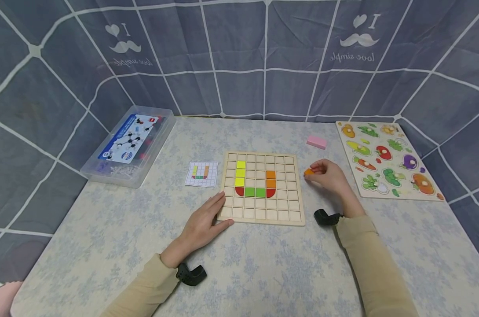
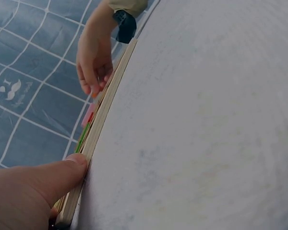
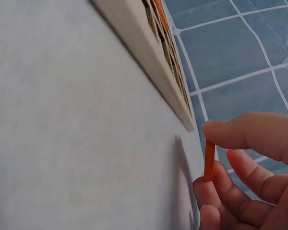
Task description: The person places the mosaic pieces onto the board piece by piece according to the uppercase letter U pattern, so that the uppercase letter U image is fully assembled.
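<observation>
A wooden grid board (image 1: 259, 215) lies on the table. In its cells a U shape is laid out: yellow tiles (image 1: 240, 173) on the left, orange tiles (image 1: 270, 179) on the right, green tiles (image 1: 254, 192) along the bottom, and a red rounded tile (image 1: 239, 191) at each lower corner. My left hand (image 1: 201, 224) rests at the board's near left corner with fingers straight, its thumb (image 2: 67, 170) against the near edge. Right of the board, my right hand (image 1: 328, 178) pinches an orange tile (image 3: 209, 161) on edge between thumb and fingertips.
A card (image 1: 201, 174) printed with a coloured U on a grid lies left of the board. Behind my right hand is a pink block (image 1: 316, 141). A vegetable puzzle board (image 1: 389, 158) lies at the right, a clear plastic box (image 1: 148, 154) at the back left.
</observation>
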Demonstrator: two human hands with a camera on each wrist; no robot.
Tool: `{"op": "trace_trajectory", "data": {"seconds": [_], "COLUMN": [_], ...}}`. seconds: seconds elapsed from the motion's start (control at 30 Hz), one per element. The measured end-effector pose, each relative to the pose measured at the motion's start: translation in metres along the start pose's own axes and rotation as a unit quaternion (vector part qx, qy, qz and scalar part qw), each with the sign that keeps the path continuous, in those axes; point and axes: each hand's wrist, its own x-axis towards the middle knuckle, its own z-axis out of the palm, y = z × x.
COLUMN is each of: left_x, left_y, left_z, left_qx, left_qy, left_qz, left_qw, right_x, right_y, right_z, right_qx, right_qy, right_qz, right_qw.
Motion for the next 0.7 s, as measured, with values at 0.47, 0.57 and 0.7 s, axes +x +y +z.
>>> {"op": "trace_trajectory", "data": {"seconds": [0.47, 0.57, 0.7], "left_x": [0.000, 0.000, 0.000], "left_y": [0.000, 0.000, 0.000], "left_z": [-0.001, -0.001, -0.001], "left_qx": [0.000, -0.001, -0.001], "left_qy": [0.002, 0.002, 0.002], "left_qz": [0.005, 0.007, 0.007], "left_qw": [1.0000, 1.0000, 1.0000], "right_x": [0.031, 0.037, 0.042], "right_y": [-0.044, -0.051, -0.058], "right_z": [0.024, 0.029, 0.035], "right_qx": [0.024, 0.026, 0.030], "right_qy": [-0.073, -0.087, -0.102], "right_qz": [-0.100, -0.109, -0.118], "right_qw": [0.992, 0.990, 0.987]}}
